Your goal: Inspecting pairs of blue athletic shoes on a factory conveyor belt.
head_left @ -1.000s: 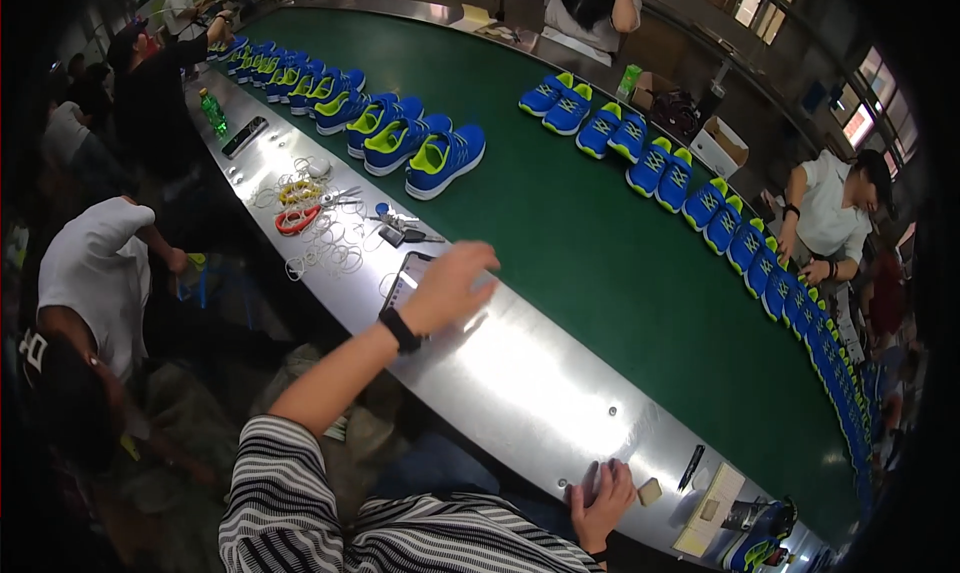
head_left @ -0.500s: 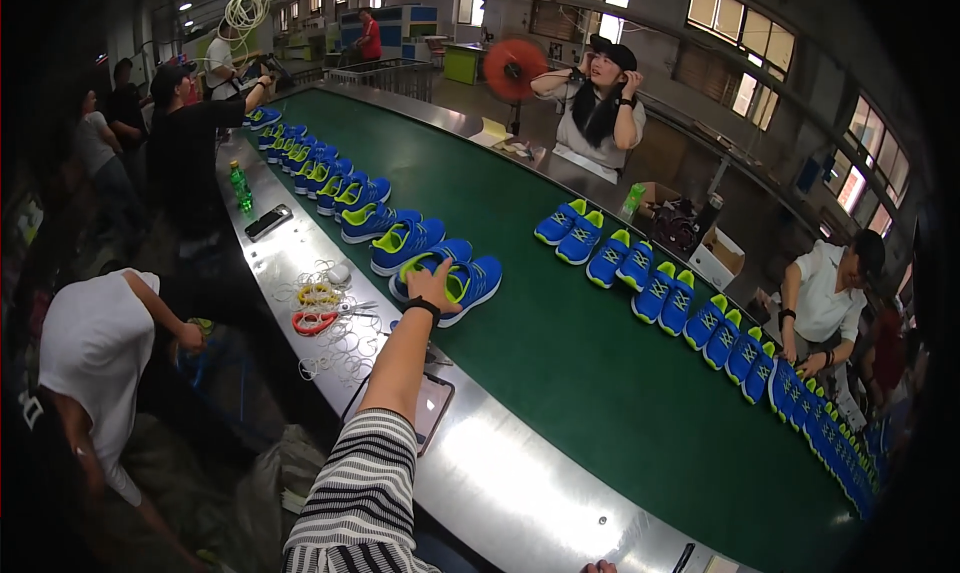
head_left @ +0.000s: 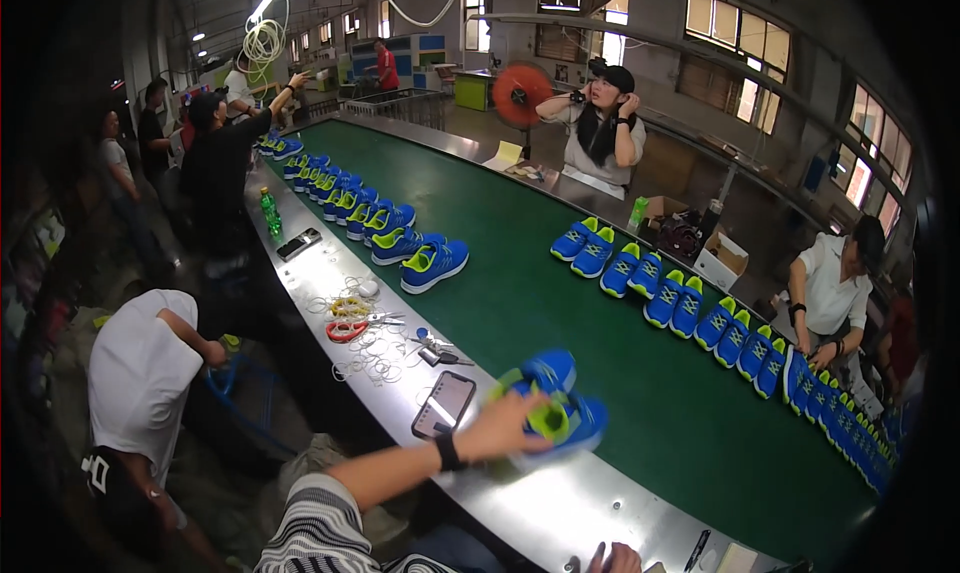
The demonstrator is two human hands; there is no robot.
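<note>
My left hand (head_left: 500,428) is closed on a pair of blue sneakers (head_left: 583,430) with lime-green linings and white soles. The pair is blurred by motion, over the near edge of the green conveyor belt (head_left: 520,323). How the fingers grip the shoes is partly hidden. At the bottom edge, my right hand (head_left: 622,559) shows only in part, fingers apart and nothing seen in them. More blue sneakers (head_left: 436,263) stand in a row along the belt's left side, toes toward the right. Another row of blue sneakers (head_left: 688,306) lines the far right side.
On the metal ledge (head_left: 560,503) lie a phone (head_left: 444,405), red-handled scissors (head_left: 347,330), tangled cords (head_left: 375,358), another phone (head_left: 299,244) and a green bottle (head_left: 270,211). A person in white (head_left: 150,363) bends at the left. Co-workers stand along the belt.
My left hand has taken the nearest pair of sneakers from the left row and brought it nearer and to the right. My right hand shows more at the bottom edge.
</note>
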